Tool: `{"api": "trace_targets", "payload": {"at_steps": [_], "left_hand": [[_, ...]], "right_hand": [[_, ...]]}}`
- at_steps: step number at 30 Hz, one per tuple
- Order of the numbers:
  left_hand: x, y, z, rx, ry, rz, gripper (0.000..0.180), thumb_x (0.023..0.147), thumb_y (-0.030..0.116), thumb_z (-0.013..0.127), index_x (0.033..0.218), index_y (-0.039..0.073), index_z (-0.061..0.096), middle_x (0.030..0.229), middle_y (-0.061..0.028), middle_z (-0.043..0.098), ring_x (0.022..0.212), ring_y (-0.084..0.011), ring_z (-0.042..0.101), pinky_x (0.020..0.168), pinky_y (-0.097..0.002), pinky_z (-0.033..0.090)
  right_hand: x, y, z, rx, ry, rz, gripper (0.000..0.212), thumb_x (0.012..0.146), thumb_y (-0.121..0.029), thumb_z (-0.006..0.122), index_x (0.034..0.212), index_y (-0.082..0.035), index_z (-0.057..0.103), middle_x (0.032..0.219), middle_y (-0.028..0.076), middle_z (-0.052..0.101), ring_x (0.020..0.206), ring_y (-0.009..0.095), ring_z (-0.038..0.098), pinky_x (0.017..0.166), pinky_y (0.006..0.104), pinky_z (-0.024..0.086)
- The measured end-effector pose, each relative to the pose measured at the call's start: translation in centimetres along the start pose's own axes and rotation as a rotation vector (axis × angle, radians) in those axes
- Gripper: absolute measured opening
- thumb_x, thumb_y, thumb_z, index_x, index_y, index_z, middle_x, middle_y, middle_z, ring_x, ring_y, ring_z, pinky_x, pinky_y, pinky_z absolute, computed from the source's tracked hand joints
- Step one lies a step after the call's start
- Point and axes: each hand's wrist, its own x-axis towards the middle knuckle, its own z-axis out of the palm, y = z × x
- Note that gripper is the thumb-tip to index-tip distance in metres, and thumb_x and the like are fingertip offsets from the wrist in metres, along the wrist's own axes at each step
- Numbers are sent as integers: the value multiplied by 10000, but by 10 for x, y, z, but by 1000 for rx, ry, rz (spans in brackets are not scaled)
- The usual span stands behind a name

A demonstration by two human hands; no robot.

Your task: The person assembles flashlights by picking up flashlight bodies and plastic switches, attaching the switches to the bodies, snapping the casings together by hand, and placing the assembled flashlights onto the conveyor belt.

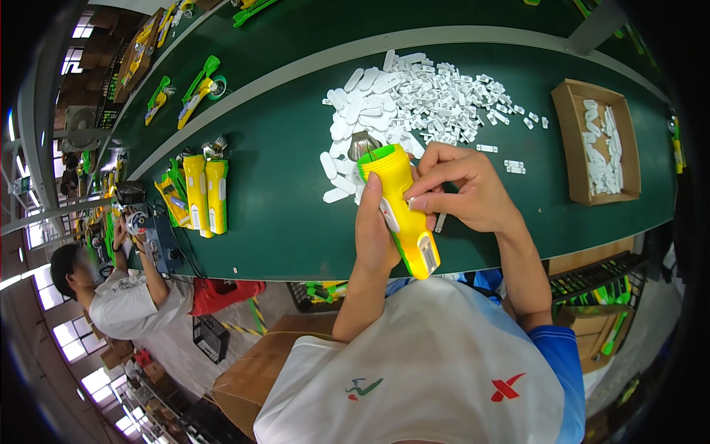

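My left hand is wrapped round a yellow flashlight body with a green rim and green underside. The body is tilted, its wide open end pointing away from me, and a clear reflector-like piece hangs at that end on what looks like a wire. Thumb and fingers of my right hand are pinched against the body's right side. Between them shows a small white piece, mostly covered by the fingertips. Beyond both hands lies a heap of white oval plates and small white brackets.
Several yellow-green flashlight bodies lie at the left of the green table. A cardboard box of white parts stands at the right. A metal rail crosses behind the heap. Another person works at the far left.
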Motion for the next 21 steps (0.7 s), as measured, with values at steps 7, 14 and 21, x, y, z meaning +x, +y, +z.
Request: {"api": "trace_targets", "payload": {"at_steps": [7,14,21], "left_hand": [[-6,-4,1,41,36,-90,606,1045,516,294,1316,-2,451,989,-170,619,703,-234,651,543,-356,559],[-8,-6,4,70,51,-94,603,1042,528,315,1313,10,463,999,-144,627,701,-215,649,538,-342,559],[-5,-3,7,22,34,-110,592,1037,544,326,1281,31,493,1009,-145,623,699,-208,640,540,-330,551]], "right_hand": [[1,4,-12,329,-114,206,125,811,11,782,930,42,756,850,54,582,702,132,645,571,231,555],[-3,11,-15,341,-145,178,137,811,0,788,936,43,753,856,56,591,719,125,641,579,231,549],[-4,8,-3,392,64,235,155,764,46,801,884,38,705,837,47,587,678,102,607,625,209,521]]}}
